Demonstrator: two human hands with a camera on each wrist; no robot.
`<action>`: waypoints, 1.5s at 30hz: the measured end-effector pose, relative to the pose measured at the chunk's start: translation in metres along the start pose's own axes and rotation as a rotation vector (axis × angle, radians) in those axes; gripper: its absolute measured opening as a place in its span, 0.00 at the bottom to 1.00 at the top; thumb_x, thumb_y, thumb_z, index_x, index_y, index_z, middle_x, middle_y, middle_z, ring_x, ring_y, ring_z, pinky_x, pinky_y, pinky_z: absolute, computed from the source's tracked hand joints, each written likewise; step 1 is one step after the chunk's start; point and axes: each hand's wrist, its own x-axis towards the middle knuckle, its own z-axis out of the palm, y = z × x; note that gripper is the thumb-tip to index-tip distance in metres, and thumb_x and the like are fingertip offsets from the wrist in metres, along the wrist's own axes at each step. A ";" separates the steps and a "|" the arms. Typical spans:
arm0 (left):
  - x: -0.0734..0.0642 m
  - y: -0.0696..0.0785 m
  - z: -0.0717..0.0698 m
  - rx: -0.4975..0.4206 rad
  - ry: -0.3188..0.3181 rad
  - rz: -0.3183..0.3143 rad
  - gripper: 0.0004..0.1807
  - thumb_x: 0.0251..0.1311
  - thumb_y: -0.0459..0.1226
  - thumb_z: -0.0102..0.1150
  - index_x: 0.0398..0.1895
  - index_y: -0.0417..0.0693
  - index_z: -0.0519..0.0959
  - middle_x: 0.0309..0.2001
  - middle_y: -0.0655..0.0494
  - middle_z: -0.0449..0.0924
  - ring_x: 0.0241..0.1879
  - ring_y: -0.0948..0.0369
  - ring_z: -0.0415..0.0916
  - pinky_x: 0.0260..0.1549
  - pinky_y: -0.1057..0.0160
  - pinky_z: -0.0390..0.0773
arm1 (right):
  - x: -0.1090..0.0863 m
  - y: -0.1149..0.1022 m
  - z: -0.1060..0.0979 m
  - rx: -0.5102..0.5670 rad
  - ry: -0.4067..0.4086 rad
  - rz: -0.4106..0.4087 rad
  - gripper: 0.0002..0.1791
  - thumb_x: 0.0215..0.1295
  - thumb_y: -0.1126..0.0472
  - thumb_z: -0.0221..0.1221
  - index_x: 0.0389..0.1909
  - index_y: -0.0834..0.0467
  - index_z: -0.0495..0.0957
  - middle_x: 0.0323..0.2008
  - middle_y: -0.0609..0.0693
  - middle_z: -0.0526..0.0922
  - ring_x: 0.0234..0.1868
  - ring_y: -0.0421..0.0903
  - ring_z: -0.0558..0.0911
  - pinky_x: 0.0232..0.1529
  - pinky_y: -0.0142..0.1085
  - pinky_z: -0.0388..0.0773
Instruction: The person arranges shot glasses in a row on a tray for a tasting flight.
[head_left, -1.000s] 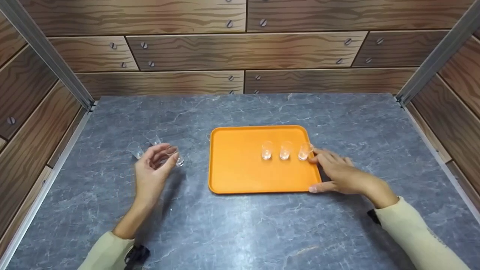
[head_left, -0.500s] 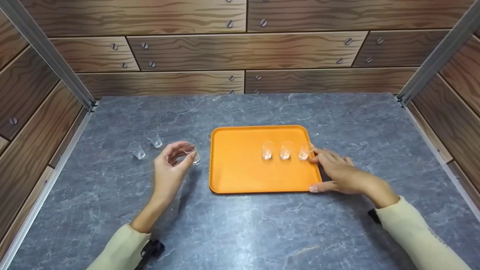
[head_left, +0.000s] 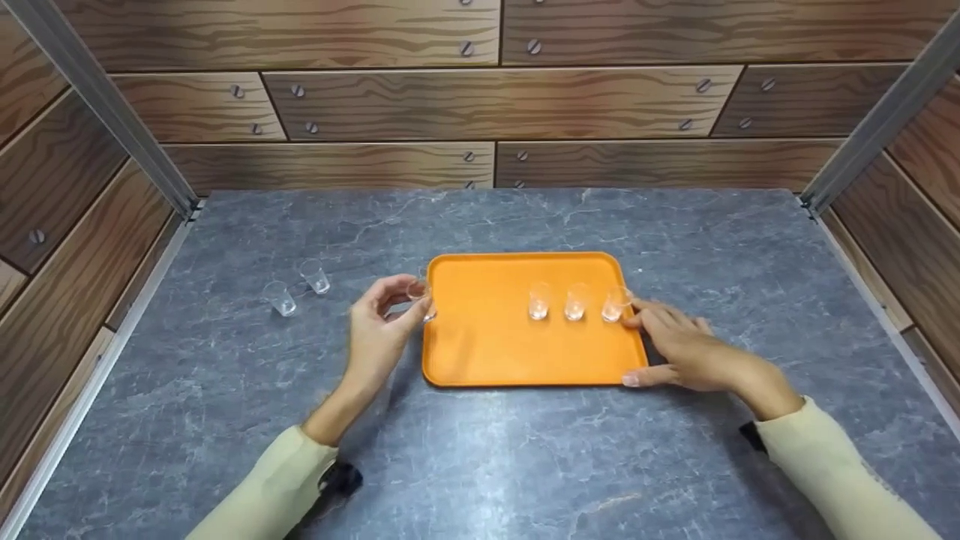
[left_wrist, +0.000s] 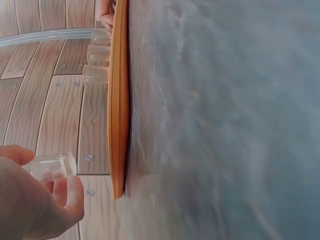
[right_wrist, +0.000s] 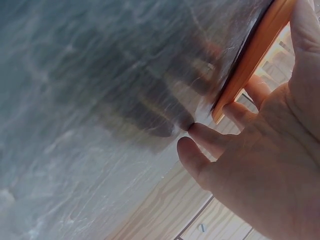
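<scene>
My left hand [head_left: 379,326] pinches a small clear shot glass [head_left: 419,291] between thumb and fingers, just over the left rim of the orange tray [head_left: 480,349]. In the left wrist view this glass [left_wrist: 56,166] is raised above the level of the tray's edge. Three similar glasses, a left one [head_left: 538,306], a middle one [head_left: 575,306] and a right one [head_left: 612,307], stand in a row on the tray's right half. At the right rim, my right hand [head_left: 686,351] rests with fingers spread, its thumb touching the near corner.
Two more clear glasses, a nearer one [head_left: 283,301] and a farther one [head_left: 318,279], stand on the grey marbled table [head_left: 480,450] at the left. Wood-patterned walls [head_left: 495,105] enclose the back and sides.
My left hand has carried the shot glass rightward from near the two glasses on the table to the tray's left rim. The right hand has stayed at the tray's right edge.
</scene>
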 end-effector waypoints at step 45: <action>0.010 -0.021 0.081 -0.075 -0.102 -0.305 0.19 0.57 0.19 0.72 0.51 0.32 0.81 0.50 0.41 0.85 0.46 0.53 0.81 0.44 0.67 0.84 | -0.002 0.000 0.000 -0.012 0.010 -0.009 0.46 0.68 0.33 0.71 0.73 0.59 0.66 0.85 0.67 0.51 0.81 0.75 0.52 0.66 0.88 0.42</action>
